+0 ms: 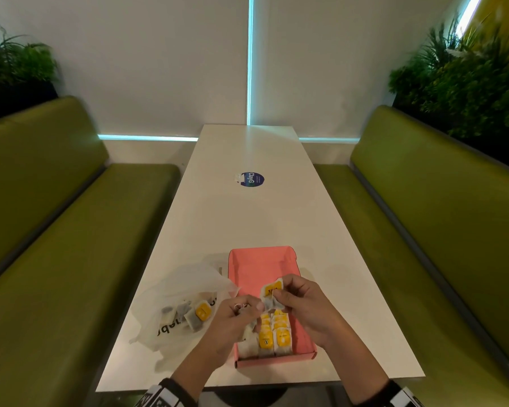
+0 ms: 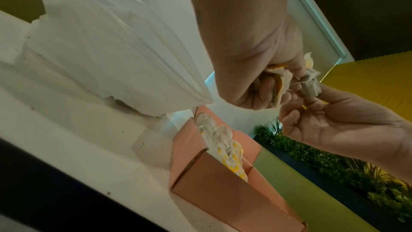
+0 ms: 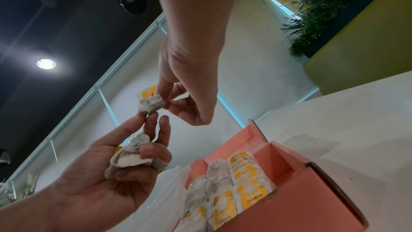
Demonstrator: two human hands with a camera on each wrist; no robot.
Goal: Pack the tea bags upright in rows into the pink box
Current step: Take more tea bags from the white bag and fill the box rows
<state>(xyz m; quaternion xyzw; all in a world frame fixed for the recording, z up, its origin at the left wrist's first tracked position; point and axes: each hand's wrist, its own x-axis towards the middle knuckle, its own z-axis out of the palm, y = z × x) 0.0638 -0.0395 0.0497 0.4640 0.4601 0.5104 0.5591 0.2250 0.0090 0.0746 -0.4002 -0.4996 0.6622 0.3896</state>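
The pink box [image 1: 262, 267] lies open on the white table [image 1: 247, 218], its near half filled with upright tea bags in rows [image 1: 274, 337]. Above the box, my right hand [image 1: 279, 295] pinches one tea bag with a yellow tag [image 1: 272, 290] by its top. My left hand [image 1: 247, 311] grips a crumpled bunch of tea bags [image 3: 131, 158] in its curled last fingers, while its thumb and first fingers reach up to the pinched bag [image 3: 149, 104]. The left wrist view shows the same bunch [image 2: 275, 84] in my left fist [image 2: 256, 70] over the box [image 2: 223, 193].
A clear plastic bag [image 1: 182, 289] with more tea bags [image 1: 196, 315] lies left of the box. A round blue sticker [image 1: 252, 179] sits mid-table. Green benches [image 1: 56, 230] flank the table on both sides, with plants [image 1: 467, 83] behind them. The table's front edge is just under my wrists.
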